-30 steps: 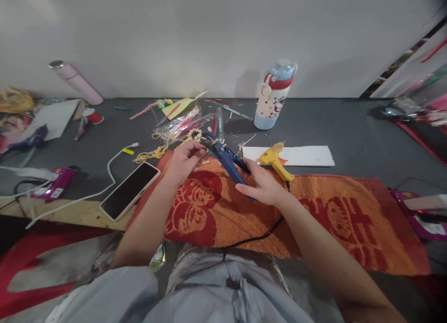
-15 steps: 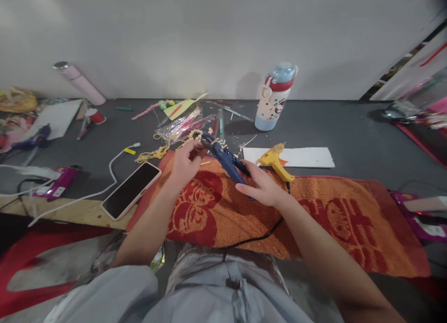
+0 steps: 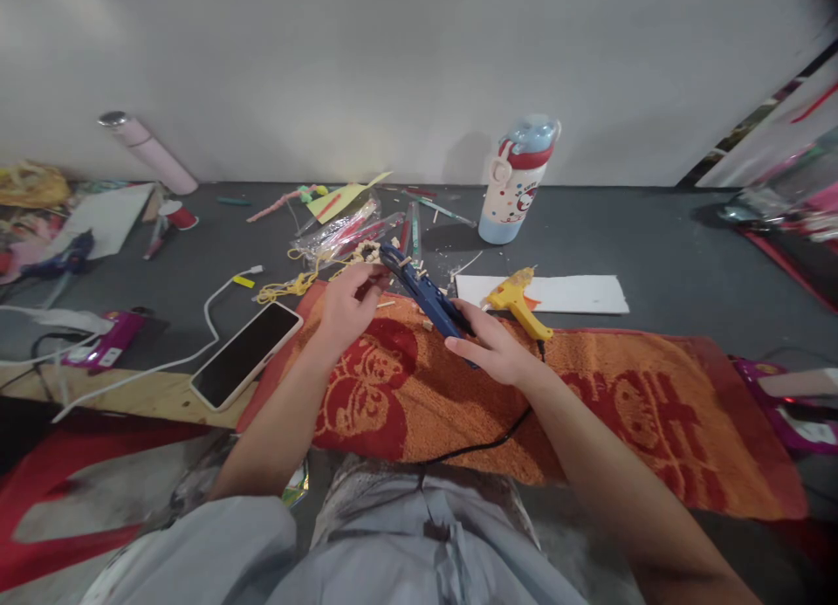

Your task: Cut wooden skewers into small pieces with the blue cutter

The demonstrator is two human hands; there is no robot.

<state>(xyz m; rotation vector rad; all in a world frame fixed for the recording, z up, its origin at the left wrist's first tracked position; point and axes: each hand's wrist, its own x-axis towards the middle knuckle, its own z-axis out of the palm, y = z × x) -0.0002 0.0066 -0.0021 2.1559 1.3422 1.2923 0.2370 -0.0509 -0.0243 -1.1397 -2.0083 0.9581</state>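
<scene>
My right hand (image 3: pixel 492 343) is wrapped round the handles of a blue hand cutter (image 3: pixel 429 301), which slants up and to the left above the towel. At the tool's dark jaw end, my left hand (image 3: pixel 353 301) has its fingers pinched together; what they hold is too small or hidden to make out. Short pale stick pieces (image 3: pixel 419 267) lie around and beyond the jaw. A small pale bit (image 3: pixel 428 325) shows just below the cutter, over the orange and red towel (image 3: pixel 484 422).
A yellow glue gun (image 3: pixel 520 304) rests on a white board (image 3: pixel 582 294), its black cord crossing the towel. Behind stands a cartoon water bottle (image 3: pixel 517 182). Left are a phone (image 3: pixel 247 356), a white cable (image 3: pixel 208 326), yellow cord (image 3: pixel 288 288) and plastic-wrapped sticks (image 3: pixel 346 230).
A small pale bit now shows below the cutter where none was visible before. The cutter and my right hand have shifted very slightly; my left hand stays at the jaw.
</scene>
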